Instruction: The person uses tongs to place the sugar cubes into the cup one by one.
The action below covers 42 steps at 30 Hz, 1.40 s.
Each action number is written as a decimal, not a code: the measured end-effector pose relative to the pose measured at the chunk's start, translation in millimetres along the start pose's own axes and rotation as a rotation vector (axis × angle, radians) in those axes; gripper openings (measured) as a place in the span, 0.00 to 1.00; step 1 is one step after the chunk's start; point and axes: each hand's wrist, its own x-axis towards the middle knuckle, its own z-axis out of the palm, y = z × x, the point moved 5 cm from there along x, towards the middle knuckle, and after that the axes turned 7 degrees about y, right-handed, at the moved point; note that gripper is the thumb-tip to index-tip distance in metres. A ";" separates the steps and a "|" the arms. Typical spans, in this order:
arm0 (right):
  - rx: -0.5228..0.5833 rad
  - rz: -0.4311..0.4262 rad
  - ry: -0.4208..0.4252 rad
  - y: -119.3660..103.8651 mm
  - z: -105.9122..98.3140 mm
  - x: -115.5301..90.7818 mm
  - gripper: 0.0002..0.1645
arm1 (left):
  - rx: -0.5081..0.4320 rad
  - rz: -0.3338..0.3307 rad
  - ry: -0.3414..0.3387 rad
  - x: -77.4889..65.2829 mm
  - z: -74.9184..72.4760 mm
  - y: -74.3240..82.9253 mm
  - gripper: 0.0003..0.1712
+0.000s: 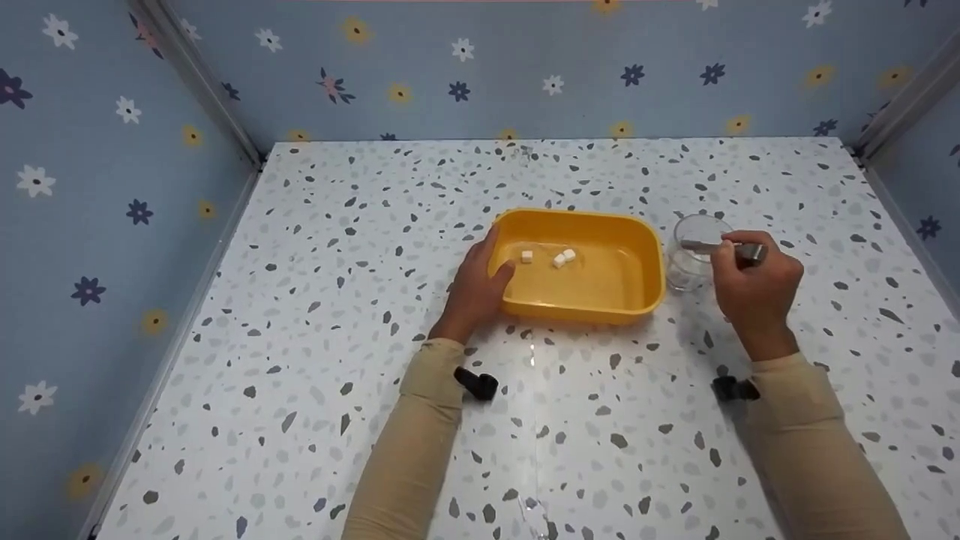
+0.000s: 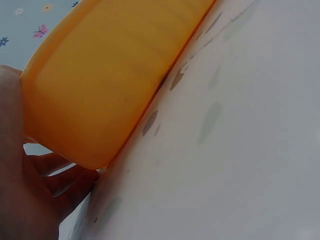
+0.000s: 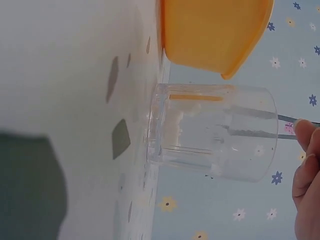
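Observation:
My left hand (image 1: 480, 277) grips the left end of a yellow plastic tub (image 1: 592, 312), its thumb over the rim and the fingers outside, under the end wall in the left wrist view. Inside the tub lie a single small white cube (image 1: 527, 256) and a touching pair of white cubes (image 1: 559, 260). My right hand (image 1: 757, 289) holds metal tongs (image 1: 752, 253) from above. A clear glass (image 3: 240, 165) stands upright just right of the tub. In the right wrist view the tongs' two arms reach down inside it, tips apart. Pale shapes show near its bottom, too blurred to identify.
The speckled white table (image 1: 337, 300) carries the tub and glass. Flower-patterned blue panels (image 1: 510, 75) stand along the back and both sides. Each sleeve cuff has a black wrist camera (image 1: 478, 384) on it.

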 end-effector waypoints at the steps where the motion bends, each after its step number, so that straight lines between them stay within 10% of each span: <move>1: 0.003 0.005 0.006 -0.5 -0.6 0.2 0.09 | -0.002 -0.004 -0.001 -0.1 0.2 0.1 0.40; 42: 0.124 -0.072 0.155 -59.4 -13.7 10.0 0.08 | -0.009 0.012 0.002 0.1 -0.1 1.4 0.39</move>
